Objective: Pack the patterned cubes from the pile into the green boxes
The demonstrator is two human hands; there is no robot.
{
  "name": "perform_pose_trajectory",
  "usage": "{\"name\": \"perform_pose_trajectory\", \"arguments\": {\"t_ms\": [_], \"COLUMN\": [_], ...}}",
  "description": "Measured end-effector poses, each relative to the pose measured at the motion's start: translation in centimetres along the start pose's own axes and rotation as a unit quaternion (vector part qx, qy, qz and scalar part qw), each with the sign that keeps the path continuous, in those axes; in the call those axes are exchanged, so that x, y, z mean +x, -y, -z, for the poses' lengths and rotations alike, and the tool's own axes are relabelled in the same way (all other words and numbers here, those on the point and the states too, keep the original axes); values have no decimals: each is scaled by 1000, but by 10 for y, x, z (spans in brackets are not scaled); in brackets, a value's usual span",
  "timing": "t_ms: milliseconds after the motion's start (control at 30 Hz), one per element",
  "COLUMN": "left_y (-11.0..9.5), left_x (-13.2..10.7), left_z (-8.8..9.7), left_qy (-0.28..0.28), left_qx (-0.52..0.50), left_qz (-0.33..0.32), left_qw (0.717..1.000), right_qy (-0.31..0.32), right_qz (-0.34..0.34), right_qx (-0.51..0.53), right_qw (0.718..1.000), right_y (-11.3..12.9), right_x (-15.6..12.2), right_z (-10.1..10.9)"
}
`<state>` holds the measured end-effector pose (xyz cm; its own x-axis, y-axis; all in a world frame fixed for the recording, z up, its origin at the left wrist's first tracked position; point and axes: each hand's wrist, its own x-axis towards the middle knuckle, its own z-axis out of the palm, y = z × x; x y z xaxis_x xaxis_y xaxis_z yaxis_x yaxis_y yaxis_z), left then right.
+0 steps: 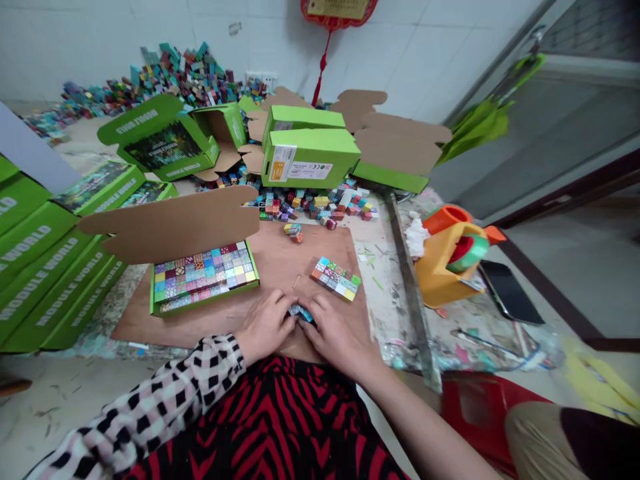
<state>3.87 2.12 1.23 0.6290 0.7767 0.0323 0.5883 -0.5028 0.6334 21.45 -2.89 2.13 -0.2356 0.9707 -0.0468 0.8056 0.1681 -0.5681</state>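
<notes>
My left hand (pixel 267 323) and my right hand (pixel 337 331) meet at the front of a brown board (pixel 280 267). Their fingers are closed around a few small blue and grey patterned cubes (pixel 302 313), mostly covered by the fingertips. Just beyond my right hand lies a flat block of several coloured cubes (pixel 336 278), set side by side in rows. To the left, an open green box (pixel 205 301) holds tight rows of similar cubes, its brown cardboard lid (pixel 173 227) standing up behind. A few loose cubes (pixel 294 232) sit farther back on the board.
Stacked green boxes (pixel 40 273) stand at the left. Behind the board are more green boxes (pixel 310 157) and scattered cubes (pixel 320 203); a large cube heap (pixel 175 77) lies against the wall. Rightward are a yellow tape holder (pixel 440 267), a phone (pixel 510 291) and another person's knee (pixel 533 433).
</notes>
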Motion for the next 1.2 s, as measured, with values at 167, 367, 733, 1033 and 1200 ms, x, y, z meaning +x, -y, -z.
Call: {"name": "perform_pose_trajectory", "arguments": {"t_ms": [167, 367, 733, 1033, 1200], "left_y": [5, 3, 3, 6, 7], "left_x": [-6, -16, -17, -19, -16], "left_z": [-1, 4, -3, -8, -9], "left_qy": [-12, 3, 10, -64, -41], "left_qx": [-66, -83, -62, -11, 14], "left_qz": [-36, -49, -60, -17, -1], "left_qw": [997, 995, 996, 998, 999], "right_qy": [-23, -31, -30, -216, -229], "right_qz": [32, 66, 60, -277, -302], "right_qx": [-55, 22, 93, -9, 3], "right_qw": [998, 997, 993, 936, 925], "right_y": [-3, -8, -33, -97, -99], "right_x": [-6, -9, 32, 164, 179], "right_z": [3, -3, 69, 84, 70]}}
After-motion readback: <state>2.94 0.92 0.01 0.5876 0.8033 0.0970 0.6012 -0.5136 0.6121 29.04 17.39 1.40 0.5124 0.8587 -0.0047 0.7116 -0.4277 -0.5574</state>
